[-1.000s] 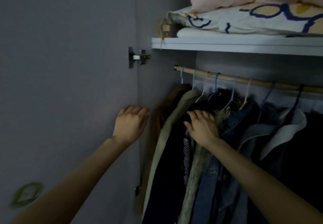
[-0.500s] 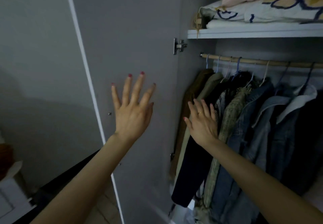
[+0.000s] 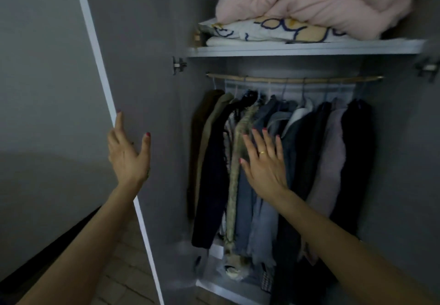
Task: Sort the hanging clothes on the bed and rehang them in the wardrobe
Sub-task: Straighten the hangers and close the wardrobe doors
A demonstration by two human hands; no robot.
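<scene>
Both hands are spread and grip nothing; left hand [image 3: 127, 154] rests on the door [image 3: 142, 66] edge at centre-left; right hand [image 3: 264, 162] hovers before the hanging clothes [image 3: 281, 162] mid-frame; best to steady the door and part garments gently.

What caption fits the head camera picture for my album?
Left hand holds the open wardrobe door; right hand reaches toward hanging clothes.

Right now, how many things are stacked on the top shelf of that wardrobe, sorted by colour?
Pink: 1, the puffy quilt on top.
White with blue and yellow pattern: 1, the folded bedding under it.
Plain white: 1, the folded piece at the bottom.
Total: 3 that show on the shelf; anything further back is hidden.
</scene>
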